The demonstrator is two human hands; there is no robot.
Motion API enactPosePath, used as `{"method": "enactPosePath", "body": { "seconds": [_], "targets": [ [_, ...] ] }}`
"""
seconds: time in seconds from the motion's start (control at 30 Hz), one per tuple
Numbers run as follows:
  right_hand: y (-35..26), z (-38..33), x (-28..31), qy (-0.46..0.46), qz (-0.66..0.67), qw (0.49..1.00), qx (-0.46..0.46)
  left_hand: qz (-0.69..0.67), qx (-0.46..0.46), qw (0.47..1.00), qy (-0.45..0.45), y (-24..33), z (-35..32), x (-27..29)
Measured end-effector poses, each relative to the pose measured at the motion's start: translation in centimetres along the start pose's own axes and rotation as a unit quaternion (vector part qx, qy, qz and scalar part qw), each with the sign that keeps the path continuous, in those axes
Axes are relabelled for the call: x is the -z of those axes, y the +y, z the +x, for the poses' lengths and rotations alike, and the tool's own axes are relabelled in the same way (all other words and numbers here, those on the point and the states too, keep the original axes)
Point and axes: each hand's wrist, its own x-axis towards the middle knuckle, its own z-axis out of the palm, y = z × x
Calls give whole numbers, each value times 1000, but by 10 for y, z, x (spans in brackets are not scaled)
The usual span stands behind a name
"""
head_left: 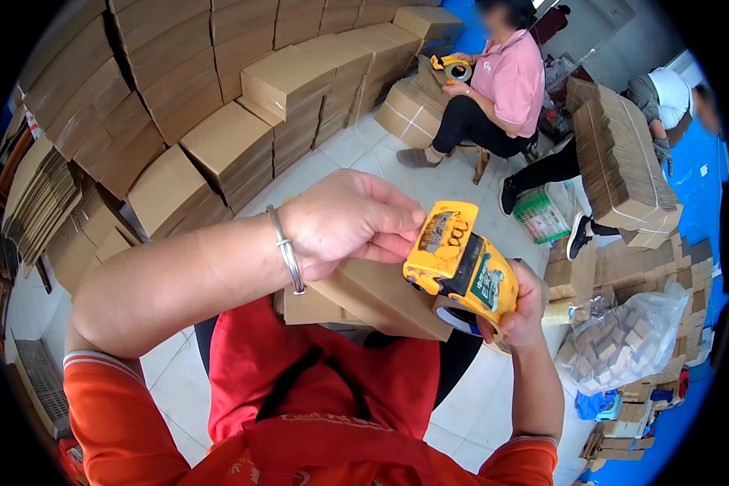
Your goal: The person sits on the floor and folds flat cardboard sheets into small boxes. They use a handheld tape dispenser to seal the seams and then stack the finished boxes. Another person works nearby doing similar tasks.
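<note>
In front of me, above my lap, my right hand (520,309) grips a yellow tape dispenser (462,261) with a dark green label and black parts. A roll of tape (458,316) shows partly at its underside. The fingers of my left hand (352,217) are pinched together at the dispenser's yellow front plate; whatever lies between the fingertips is too small to make out. Below both hands a brown cardboard box (385,300) rests across my knees, partly covered by my left hand and the dispenser.
Stacked cardboard boxes (227,142) line the left and back. Ahead, a person in pink (506,81) sits holding another tape dispenser (455,71). At right, another person carries bundled flat cardboard (624,154) beside a green crate (543,213). A clear bag of small boxes (620,344) lies nearby.
</note>
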Motion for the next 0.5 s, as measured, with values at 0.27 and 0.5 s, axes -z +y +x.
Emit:
{"method": "enactPosePath", "body": {
  "seconds": [0.27,0.5],
  "targets": [
    [-10,4,0,-19,-60,998,-23,-45,53,997,36,10,-1,-9],
    [-23,12,-11,-51,-63,995,-53,53,-35,993,99,-9,14,0]
  ]
}}
